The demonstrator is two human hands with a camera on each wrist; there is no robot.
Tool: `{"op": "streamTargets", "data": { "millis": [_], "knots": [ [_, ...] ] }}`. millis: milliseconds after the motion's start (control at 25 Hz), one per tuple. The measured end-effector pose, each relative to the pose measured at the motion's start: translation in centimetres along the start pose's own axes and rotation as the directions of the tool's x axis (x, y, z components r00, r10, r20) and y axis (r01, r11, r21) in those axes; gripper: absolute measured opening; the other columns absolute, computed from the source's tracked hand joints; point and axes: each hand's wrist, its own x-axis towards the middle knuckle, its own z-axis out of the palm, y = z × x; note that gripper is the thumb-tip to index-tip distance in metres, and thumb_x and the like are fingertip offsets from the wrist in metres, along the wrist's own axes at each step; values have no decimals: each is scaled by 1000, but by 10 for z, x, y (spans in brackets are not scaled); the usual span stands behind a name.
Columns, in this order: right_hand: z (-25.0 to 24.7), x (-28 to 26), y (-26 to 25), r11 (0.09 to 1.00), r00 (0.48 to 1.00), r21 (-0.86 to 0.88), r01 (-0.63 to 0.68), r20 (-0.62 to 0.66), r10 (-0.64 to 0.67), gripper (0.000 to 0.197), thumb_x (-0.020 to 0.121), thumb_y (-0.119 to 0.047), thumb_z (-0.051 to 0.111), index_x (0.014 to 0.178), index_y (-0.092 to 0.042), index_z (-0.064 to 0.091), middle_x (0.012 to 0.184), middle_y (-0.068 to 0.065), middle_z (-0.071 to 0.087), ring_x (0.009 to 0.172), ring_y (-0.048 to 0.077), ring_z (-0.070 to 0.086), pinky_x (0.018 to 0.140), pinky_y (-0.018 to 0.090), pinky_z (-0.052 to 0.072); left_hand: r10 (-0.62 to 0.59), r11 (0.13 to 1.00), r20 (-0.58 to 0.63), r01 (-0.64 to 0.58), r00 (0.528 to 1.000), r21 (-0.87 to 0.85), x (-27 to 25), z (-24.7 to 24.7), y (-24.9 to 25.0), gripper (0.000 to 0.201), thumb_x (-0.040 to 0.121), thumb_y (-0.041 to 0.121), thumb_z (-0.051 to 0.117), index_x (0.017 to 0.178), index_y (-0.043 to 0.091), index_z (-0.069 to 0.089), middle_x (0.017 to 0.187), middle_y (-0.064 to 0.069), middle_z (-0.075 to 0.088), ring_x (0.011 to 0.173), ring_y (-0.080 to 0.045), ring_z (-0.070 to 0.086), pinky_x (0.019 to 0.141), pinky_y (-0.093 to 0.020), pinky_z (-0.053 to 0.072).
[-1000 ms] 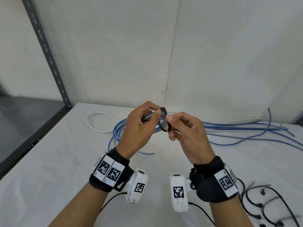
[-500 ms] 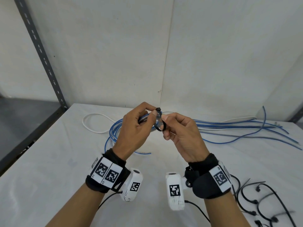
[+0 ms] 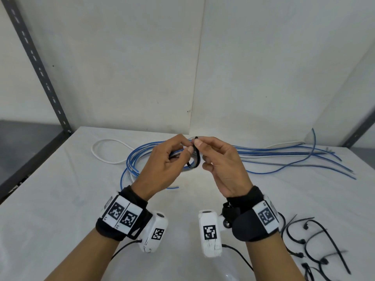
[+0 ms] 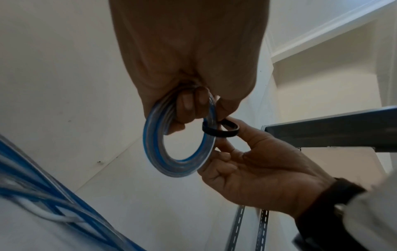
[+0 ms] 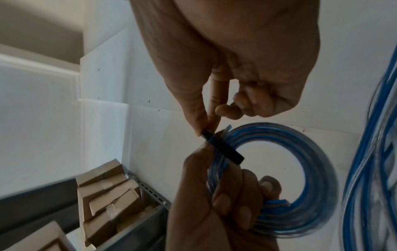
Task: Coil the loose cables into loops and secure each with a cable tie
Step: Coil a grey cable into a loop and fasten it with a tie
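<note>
Tying step in hand: above the desk [image 3: 60, 199], left hand [image 3: 160, 169] grips the blue coil [image 4: 178, 152], right hand [image 3: 221, 165] pinches the black cable tie [image 4: 221, 130] looped round it; next, in my judgement, cinching tight.

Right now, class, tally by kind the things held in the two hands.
Coil: 1, gripped by the left hand
Tie: 1, pinched by the right hand
Total: 2
</note>
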Motion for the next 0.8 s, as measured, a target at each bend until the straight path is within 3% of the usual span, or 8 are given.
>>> {"op": "streamTargets", "data": {
  "millis": [80, 200, 280, 400, 520, 640, 720, 800],
  "knots": [
    [-6, 2, -4, 1000, 996, 26, -14, -84, 16, 8, 95, -15, 68, 94, -14, 75, 76, -8, 66, 67, 5, 50, 64, 24, 33, 5, 999, 80, -2, 997, -34, -2, 4, 2, 19, 100, 30, 55, 92, 15, 64, 81, -5, 66, 76, -36, 61, 69, -50, 50],
    [-21, 11, -6, 988, 959, 152, -5, -280, 48, 8, 94, -13, 69, 90, -16, 75, 68, -11, 60, 62, 7, 44, 62, 23, 35, 38, 998, 224, -25, 974, -61, -6, 10, 9, 19, 103, 16, 56, 88, 8, 63, 76, 11, 59, 69, -10, 54, 63, -26, 44],
    [-23, 12, -3, 992, 935, 127, 27, -353, 19, 6, 93, -16, 71, 89, -17, 75, 68, -10, 59, 64, 8, 46, 63, 24, 39, 30, 998, 273, -15, 961, -58, -6, 11, 12, 20, 104, 10, 54, 86, 5, 61, 72, 15, 56, 65, -2, 50, 65, -14, 39],
    [-19, 9, -1, 992, 954, 112, 63, -297, -27, 5, 98, -16, 66, 93, -15, 67, 79, -4, 68, 64, 10, 55, 60, 24, 42, 11, 994, 291, 20, 957, -103, -3, 11, 17, 24, 104, 10, 53, 81, 13, 58, 67, 18, 54, 62, 0, 49, 65, -11, 38],
    [-15, 6, -8, 991, 986, 128, 37, -168, -15, 6, 102, -15, 58, 100, -10, 60, 91, 8, 76, 49, 11, 51, 50, 22, 40, 15, 988, 226, 20, 974, -153, -4, 11, 22, 28, 103, 26, 53, 76, 23, 56, 62, 18, 50, 57, 0, 45, 61, -13, 36],
    [-14, 4, -12, 986, 991, 163, 28, -137, -5, 9, 103, -14, 56, 103, -5, 58, 82, 6, 75, 46, 10, 52, 49, 20, 45, 0, 985, 141, 24, 990, -171, -5, 14, 22, 33, 102, 23, 58, 72, 10, 60, 62, 14, 51, 56, -1, 48, 61, -11, 38],
    [-12, 3, -13, 984, 989, 167, 64, -146, -39, 9, 103, -12, 56, 103, -3, 58, 77, 5, 73, 46, 11, 51, 48, 19, 45, -16, 986, 138, 39, 990, -164, -6, 15, 21, 32, 99, 17, 60, 73, -1, 60, 61, 12, 53, 55, -2, 50, 61, -10, 38],
    [-12, 2, -16, 981, 980, 153, 120, -174, -93, 10, 103, -10, 55, 104, 0, 57, 76, 7, 72, 46, 12, 50, 48, 20, 44, -39, 984, 143, 63, 989, -168, -6, 15, 18, 33, 99, 17, 61, 74, -4, 60, 62, 10, 54, 55, -2, 50, 61, -11, 39]
  ]
}}
